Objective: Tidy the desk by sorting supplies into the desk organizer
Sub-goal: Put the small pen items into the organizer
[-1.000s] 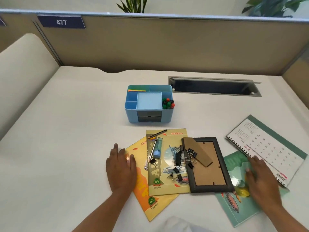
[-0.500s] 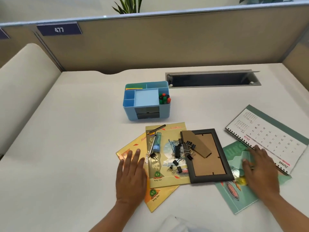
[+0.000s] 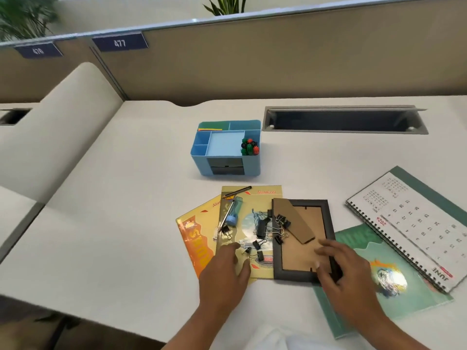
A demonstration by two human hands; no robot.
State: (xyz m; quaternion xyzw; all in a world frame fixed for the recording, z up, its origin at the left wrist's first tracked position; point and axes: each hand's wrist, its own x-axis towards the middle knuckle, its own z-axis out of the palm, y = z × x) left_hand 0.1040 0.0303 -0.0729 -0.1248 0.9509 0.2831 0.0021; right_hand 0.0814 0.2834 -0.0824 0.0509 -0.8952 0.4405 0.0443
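A blue desk organizer (image 3: 252,170) stands mid-desk, with coloured push pins (image 3: 249,146) in its right compartment and coloured strips at its back left. In front of it lie yellow booklets (image 3: 262,198) carrying a pencil (image 3: 237,191), a blue glue stick (image 3: 234,214), a silver pen and several black binder clips (image 3: 261,228). A black picture frame (image 3: 303,276) lies face down beside them. My left hand (image 3: 225,276) rests open on the booklets, fingertips near the clips. My right hand (image 3: 343,271) lies open on the frame's lower right corner.
A spiral desk calendar (image 3: 414,223) lies at the right, overlapping a green booklet (image 3: 374,253). A cable slot (image 3: 343,120) opens in the desk behind the organizer. Beige partition walls enclose the back and left. The desk's front edge runs near my arms.
My left hand moved right from the orange booklet onto the yellow one, toward the clips. My right hand moved left off the green booklet onto the frame. The camera view shifted.
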